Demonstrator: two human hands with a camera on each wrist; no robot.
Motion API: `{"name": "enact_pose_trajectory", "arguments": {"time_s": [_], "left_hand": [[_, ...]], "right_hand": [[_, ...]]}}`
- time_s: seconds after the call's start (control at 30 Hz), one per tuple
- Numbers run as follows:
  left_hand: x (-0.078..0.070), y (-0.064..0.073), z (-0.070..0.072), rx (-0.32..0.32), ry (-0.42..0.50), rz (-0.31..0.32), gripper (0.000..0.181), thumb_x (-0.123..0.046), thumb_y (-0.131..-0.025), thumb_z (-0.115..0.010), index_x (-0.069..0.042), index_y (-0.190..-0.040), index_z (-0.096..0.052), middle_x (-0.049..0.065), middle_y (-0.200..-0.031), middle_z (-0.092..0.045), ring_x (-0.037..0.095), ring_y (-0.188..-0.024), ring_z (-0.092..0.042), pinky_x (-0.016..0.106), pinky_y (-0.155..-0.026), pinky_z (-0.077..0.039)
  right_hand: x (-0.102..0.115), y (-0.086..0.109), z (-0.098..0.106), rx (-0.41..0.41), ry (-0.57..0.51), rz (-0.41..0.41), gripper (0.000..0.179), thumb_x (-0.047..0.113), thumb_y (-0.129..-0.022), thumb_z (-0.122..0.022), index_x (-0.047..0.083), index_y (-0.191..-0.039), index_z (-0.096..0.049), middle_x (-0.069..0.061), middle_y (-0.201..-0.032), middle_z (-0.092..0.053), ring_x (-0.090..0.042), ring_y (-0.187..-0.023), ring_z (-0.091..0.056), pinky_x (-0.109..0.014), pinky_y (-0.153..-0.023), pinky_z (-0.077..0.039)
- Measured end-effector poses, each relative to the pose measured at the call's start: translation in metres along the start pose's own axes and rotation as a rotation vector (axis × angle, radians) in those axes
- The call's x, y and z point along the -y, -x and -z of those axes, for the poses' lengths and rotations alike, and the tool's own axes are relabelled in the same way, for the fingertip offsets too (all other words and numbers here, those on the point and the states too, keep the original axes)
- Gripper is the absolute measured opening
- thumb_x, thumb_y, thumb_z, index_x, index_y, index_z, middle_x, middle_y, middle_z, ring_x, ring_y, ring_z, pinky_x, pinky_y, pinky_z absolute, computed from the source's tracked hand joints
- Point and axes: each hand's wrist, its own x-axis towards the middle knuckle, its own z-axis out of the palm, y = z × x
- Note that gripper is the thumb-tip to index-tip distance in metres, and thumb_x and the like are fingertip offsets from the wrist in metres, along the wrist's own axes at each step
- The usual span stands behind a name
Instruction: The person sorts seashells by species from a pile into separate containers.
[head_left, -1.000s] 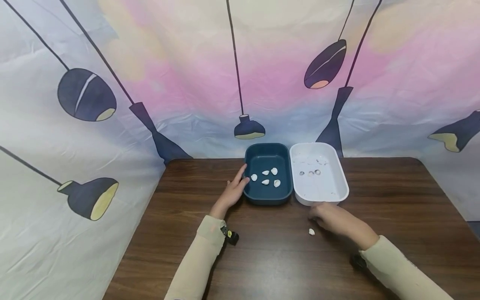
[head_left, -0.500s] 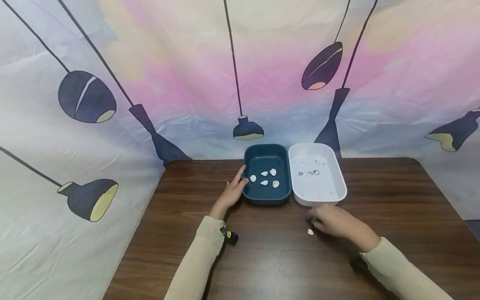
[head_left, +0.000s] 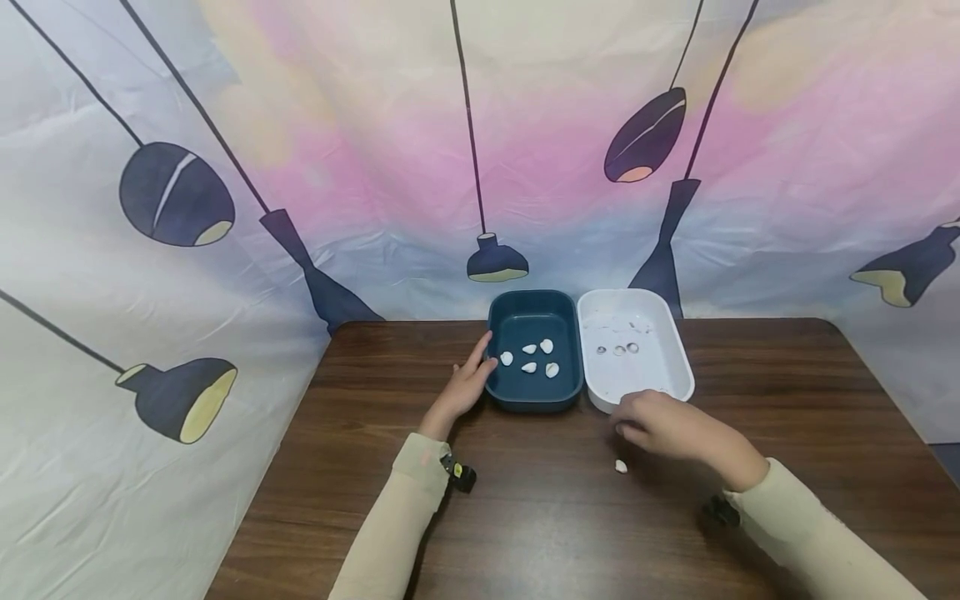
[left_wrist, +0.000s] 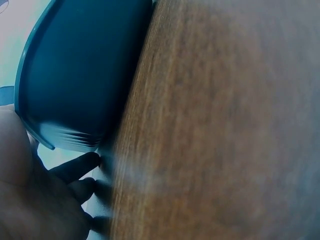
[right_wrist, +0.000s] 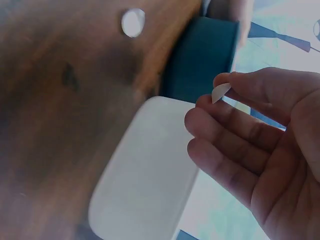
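My right hand (head_left: 663, 425) pinches a small white shell (right_wrist: 220, 92) between thumb and index finger, in front of the white tray and above the table. The right wrist view shows the other fingers loosely bent. Another white shell (head_left: 621, 467) lies on the table just below this hand. My left hand (head_left: 463, 385) rests against the left side of the dark teal tray (head_left: 536, 401), its fingers fairly straight along the wall. Inside that tray lie several white shells (head_left: 529, 367), spread apart. The white tray (head_left: 639, 382) stands right beside it and holds several small ring-like or rounded pieces (head_left: 619, 350).
Both trays stand at the far edge of the brown wooden table (head_left: 540, 533). A cloth backdrop (head_left: 360, 125) printed with hanging lamps rises right behind them. Small dark specks lie in the back of the white tray.
My right hand has lifted slightly off the table toward the white tray's front edge, the pinched shell with it. The left hand stays against the teal tray.
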Motion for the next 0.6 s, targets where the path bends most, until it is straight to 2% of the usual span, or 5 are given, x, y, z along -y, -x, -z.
{"name": "enact_pose_trajectory", "arguments": {"time_s": [0.1,0.2,0.4,0.6], "left_hand": [[0.0,0.0,0.0,-0.002,-0.001,0.0,0.061,-0.037,-0.114,-0.039,-0.032,-0.171,-0.017,0.01,-0.175,-0.022,0.04,-0.159,-0.021,0.062,-0.125,0.011],[0.0,0.0,0.0,-0.007,-0.002,0.002,0.061,-0.036,-0.114,-0.039,-0.031,-0.171,-0.017,0.01,-0.175,-0.022,0.04,-0.158,-0.022,0.062,-0.126,0.011],[0.0,0.0,-0.001,-0.009,-0.006,0.009,0.061,-0.036,-0.114,-0.039,-0.031,-0.171,-0.017,0.01,-0.175,-0.022,0.041,-0.158,-0.023,0.062,-0.125,0.011],[0.0,0.001,0.0,-0.006,-0.001,0.007,0.061,-0.036,-0.115,-0.038,-0.031,-0.172,-0.016,0.01,-0.175,-0.021,0.04,-0.158,-0.022,0.062,-0.125,0.012]], "right_hand": [[-0.001,-0.003,0.005,0.011,-0.06,-0.027,0.016,-0.003,-0.094,-0.069,0.006,-0.103,-0.079,0.0,-0.096,-0.076,-0.011,-0.089,-0.068,-0.04,-0.082,-0.06],[-0.003,-0.008,0.01,0.006,-0.099,-0.026,0.016,-0.002,-0.096,-0.069,0.007,-0.104,-0.079,-0.002,-0.1,-0.077,-0.011,-0.092,-0.068,-0.04,-0.084,-0.06],[-0.01,-0.016,0.022,-0.034,-0.076,0.027,0.015,-0.003,-0.094,-0.073,0.009,-0.099,-0.08,0.003,-0.096,-0.075,-0.013,-0.089,-0.067,-0.037,-0.079,-0.058],[-0.026,-0.026,0.028,-0.035,-0.079,0.008,0.013,-0.003,-0.095,-0.072,0.005,-0.102,-0.081,-0.003,-0.099,-0.077,-0.019,-0.091,-0.071,-0.039,-0.079,-0.058]]}}
